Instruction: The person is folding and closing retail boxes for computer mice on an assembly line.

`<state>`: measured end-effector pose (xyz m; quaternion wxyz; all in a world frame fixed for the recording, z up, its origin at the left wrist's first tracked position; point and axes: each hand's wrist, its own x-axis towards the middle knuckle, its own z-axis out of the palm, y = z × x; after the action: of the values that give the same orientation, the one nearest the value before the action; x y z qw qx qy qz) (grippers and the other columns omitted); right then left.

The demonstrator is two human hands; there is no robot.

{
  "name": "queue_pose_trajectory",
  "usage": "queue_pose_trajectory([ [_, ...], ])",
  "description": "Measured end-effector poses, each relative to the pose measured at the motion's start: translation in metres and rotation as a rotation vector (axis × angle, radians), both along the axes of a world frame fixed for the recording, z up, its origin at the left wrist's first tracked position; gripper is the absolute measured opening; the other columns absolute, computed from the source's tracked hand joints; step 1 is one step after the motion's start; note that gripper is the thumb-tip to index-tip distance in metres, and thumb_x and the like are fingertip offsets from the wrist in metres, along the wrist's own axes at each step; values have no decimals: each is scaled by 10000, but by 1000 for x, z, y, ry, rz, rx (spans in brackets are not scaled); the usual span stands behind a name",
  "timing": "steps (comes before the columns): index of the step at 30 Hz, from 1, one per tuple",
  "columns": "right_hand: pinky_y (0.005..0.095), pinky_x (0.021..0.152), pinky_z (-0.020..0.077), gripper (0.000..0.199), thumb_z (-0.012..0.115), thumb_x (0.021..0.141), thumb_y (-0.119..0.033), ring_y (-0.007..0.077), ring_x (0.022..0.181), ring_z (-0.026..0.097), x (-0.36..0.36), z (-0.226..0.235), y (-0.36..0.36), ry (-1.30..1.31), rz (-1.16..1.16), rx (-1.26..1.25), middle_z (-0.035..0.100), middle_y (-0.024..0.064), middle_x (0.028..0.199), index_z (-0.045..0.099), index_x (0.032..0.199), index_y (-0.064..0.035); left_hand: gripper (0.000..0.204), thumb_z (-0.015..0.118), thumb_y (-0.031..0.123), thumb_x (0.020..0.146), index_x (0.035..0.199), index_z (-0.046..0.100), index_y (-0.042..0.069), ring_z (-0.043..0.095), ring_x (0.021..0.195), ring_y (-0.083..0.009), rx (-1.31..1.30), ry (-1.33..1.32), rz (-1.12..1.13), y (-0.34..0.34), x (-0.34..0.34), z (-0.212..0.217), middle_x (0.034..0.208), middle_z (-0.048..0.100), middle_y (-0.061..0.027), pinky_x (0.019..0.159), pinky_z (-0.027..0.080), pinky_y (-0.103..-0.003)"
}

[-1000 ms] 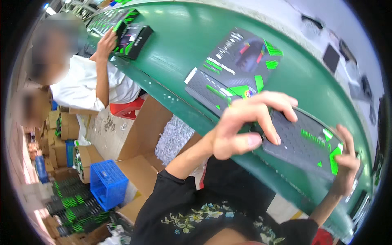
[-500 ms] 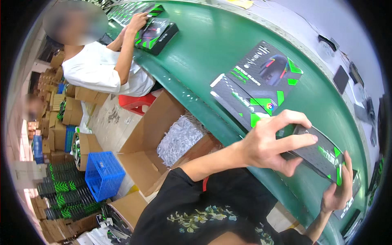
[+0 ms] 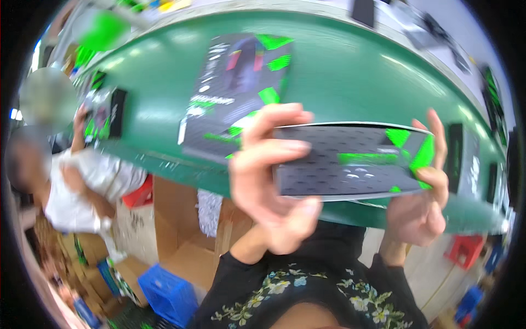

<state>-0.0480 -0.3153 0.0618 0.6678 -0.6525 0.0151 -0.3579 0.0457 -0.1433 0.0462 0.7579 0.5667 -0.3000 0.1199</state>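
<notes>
You have the long black-and-green box (image 3: 350, 160) lifted off the green surface (image 3: 350, 71) and pinched end to end between both hands, close in front of you. Your left hand (image 3: 271, 181) has its fingers (image 3: 274, 123) curled over the box's near-left end with the thumb pressing from below; your right hand (image 3: 419, 203) cups the far end, fingers hooked around the green corner. Both grips are closed on the box, though only on its ends, with the middle unsupported. Behind the box, a flat black-and-green package (image 3: 235, 93) lies on the surface, just beyond your left hand. Well to the left of the box, a person in a white shirt (image 3: 87, 186) handles another package. The likely trouble: the picture is smeared by motion, so you seem to be moving fast, and an end-only pinch could let the box twist or slip toward the open cardboard cartons (image 3: 186, 241) below it. Swinging it low could also clip the package behind it.
</notes>
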Motion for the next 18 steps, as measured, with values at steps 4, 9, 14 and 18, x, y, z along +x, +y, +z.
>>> queue_pose_trajectory([
  [4,533,1076,306,434,518,871,-354,412,1272,442,-4,-9,-30,-16,142,-163,422,341,1383,670,1074,-1,567,556,349,689,1204,491,123,445,1229,-416,-234,133,-323,1,7,-12,1351,385,-309,1009,396,-526],
  [9,431,1072,351,693,539,863,-356,341,1259,475,-11,-9,-33,169,138,77,464,299,1359,398,1404,55,450,526,280,713,1141,534,143,441,1231,-432,-64,89,-224,-2,10,-20,1330,385,-317,1001,404,-537],
  [14,435,1058,383,772,503,904,-429,350,1282,448,-11,-1,-31,193,62,-62,403,293,1384,296,1442,85,373,556,269,741,1073,534,100,471,1198,-424,36,-16,-231,-1,14,-12,1274,425,-321,986,420,-527],
  [18,382,1028,387,895,609,850,-551,272,1206,493,4,-4,-24,198,-46,-307,455,236,1361,333,1433,70,553,815,302,708,1104,553,19,529,1116,-335,300,-258,108,-18,14,-4,1187,527,-234,953,433,-442],
])
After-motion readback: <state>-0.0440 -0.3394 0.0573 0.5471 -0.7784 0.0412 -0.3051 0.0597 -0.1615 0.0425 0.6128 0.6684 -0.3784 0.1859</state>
